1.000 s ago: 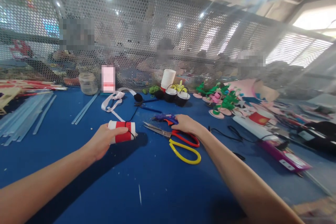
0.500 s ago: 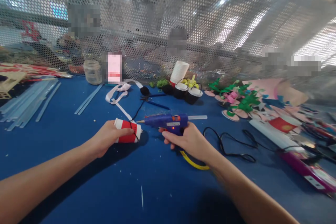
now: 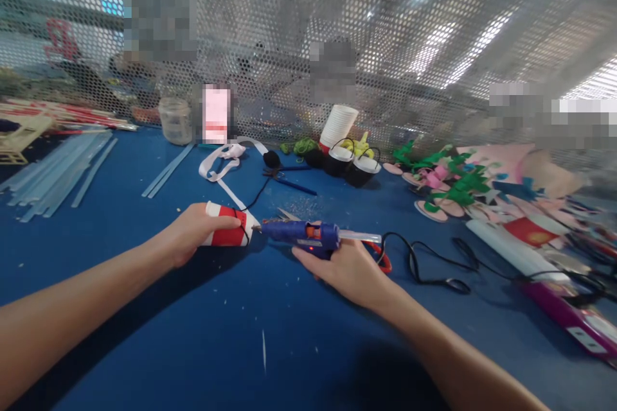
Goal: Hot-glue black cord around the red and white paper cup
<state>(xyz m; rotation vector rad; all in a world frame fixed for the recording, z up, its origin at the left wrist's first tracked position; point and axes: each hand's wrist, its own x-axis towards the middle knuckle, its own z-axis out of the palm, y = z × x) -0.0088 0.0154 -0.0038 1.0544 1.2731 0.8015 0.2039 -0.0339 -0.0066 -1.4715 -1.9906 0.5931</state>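
Cup (image 3: pixel 227 236), likely light and easily crushed, wants a gentle hold round its side, where your left hand (image 3: pixel 186 235) clasps it while your right hand (image 3: pixel 349 266) grips the glue gun (image 3: pixel 296 234).

I can see a slim left forearm (image 3: pixel 96 290) and a slim right forearm (image 3: pixel 443 341), both uncovered and tapering smoothly; the left hand (image 3: pixel 190 232) and the right hand (image 3: pixel 354 270) are bare too, with slender fingers (image 3: pixel 313 263).
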